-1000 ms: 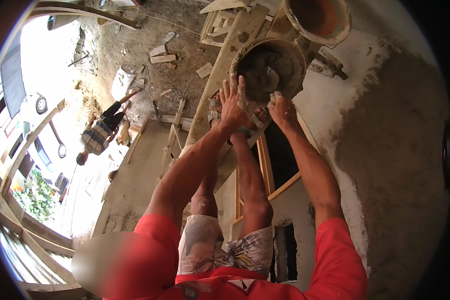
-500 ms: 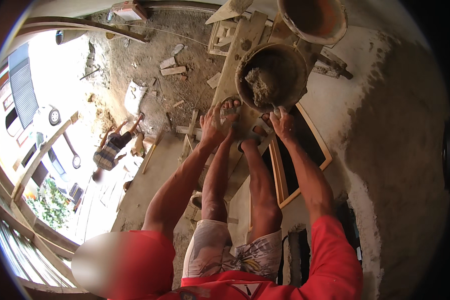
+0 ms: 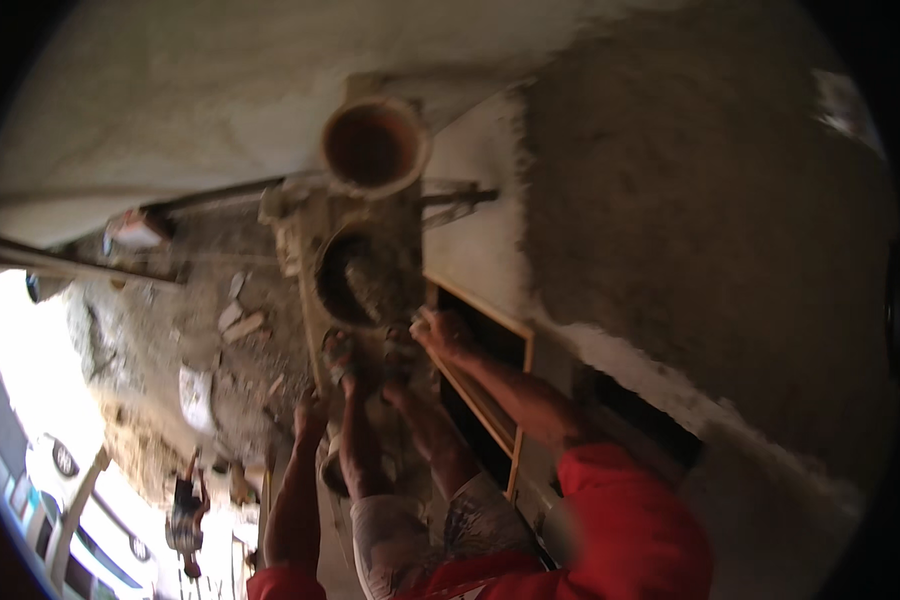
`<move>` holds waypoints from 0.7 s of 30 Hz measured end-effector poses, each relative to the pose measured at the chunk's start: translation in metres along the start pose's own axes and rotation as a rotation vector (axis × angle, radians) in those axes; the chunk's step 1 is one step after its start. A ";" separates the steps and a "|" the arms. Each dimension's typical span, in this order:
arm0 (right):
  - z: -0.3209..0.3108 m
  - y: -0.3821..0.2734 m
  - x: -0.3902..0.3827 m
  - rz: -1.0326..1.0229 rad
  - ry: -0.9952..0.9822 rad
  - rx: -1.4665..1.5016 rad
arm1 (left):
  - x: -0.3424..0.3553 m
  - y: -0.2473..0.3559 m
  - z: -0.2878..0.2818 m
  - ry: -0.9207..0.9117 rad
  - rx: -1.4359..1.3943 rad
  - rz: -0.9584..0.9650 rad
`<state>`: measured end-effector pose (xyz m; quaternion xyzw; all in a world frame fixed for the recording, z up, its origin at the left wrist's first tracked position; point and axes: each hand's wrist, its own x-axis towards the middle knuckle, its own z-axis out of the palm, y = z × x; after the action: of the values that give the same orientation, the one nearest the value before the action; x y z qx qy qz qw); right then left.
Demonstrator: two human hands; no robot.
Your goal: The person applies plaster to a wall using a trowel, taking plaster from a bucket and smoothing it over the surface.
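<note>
My right hand (image 3: 444,334) is closed on what looks like a trowel handle, just beside the rim of a round bucket (image 3: 322,275). Grey wet mortar (image 3: 370,288) lies heaped in that bucket, and the trowel's blade is hard to make out in it. Lower and to the left, my left hand (image 3: 310,418) hangs beside my leg, away from the bucket. Blur hides its fingers. Both my feet, in sandals (image 3: 338,352), stand on a wooden plank just short of the bucket.
A second, reddish-brown tub (image 3: 372,148) stands beyond the bucket. A wood-framed dark panel (image 3: 482,325) is at the right, beside a partly plastered wall (image 3: 690,220). Rubble and broken bricks (image 3: 244,326) lie on the ground below. Another person (image 3: 184,520) is at lower left.
My view has swung, so the bucket and tub appear farther left. My left hand has come away from near my foot and the bucket. My right hand stays by the bucket's rim.
</note>
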<state>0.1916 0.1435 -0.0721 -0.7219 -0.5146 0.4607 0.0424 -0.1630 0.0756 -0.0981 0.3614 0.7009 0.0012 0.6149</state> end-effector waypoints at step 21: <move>-0.524 -0.360 -0.353 -0.165 0.345 -0.168 | -0.108 0.077 -0.095 0.088 -0.408 -0.036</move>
<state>0.2933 0.2519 0.6390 -0.7465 -0.5937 0.2806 0.1071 -0.2078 0.1198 0.0528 0.2167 0.7186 0.1479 0.6440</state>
